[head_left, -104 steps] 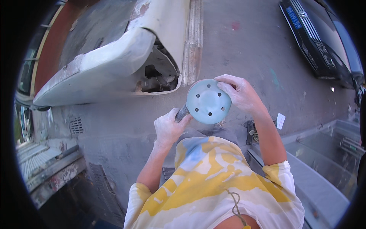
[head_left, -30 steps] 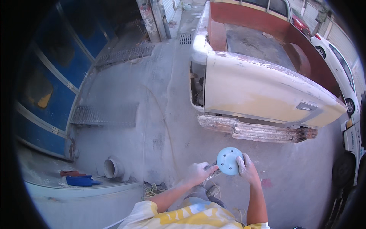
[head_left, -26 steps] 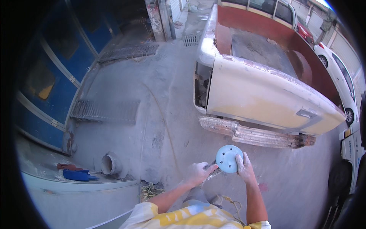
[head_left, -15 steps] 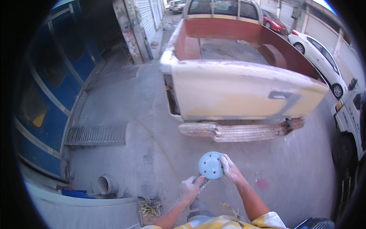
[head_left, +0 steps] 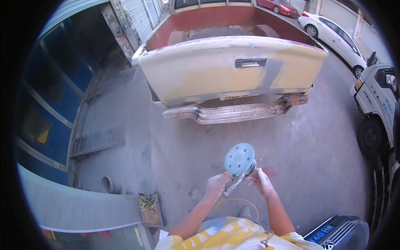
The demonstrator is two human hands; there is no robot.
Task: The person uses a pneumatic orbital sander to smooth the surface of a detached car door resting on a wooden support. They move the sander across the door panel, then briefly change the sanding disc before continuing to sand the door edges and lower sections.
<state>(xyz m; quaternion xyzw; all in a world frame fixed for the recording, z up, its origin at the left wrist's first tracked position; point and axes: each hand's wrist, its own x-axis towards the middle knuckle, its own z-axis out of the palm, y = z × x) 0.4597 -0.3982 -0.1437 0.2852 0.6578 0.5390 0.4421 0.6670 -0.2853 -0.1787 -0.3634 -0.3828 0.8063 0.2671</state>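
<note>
An orbital sander [head_left: 234, 180] with a dusty handle is in my left hand [head_left: 216, 186], whose fingers wrap round the handle. The sander's round, light-blue pad [head_left: 239, 159] is turned up toward me and shows several small dark holes. Close beside the sander's head on the right is my right hand [head_left: 263, 183], white with dust. Its fingers are apart and slightly curled, and it does not seem to grip the tool. Ahead stands a pickup truck's cream tailgate [head_left: 208, 68], patched with yellow and grey, with a dark handle [head_left: 250, 62].
Below the tailgate juts a dented, rusty bumper [head_left: 237, 112]. A thin hose [head_left: 246, 201] curves near my feet. To the left are a planter [head_left: 152, 214], a pipe piece [head_left: 111, 185] and a metal grate [head_left: 96, 141]. A white truck [head_left: 377, 96] and a car's front end [head_left: 348, 229] flank the right.
My right hand has come off the pad's edge. The sander has moved up and tilted. The view has shifted, bringing the tailgate more square ahead.
</note>
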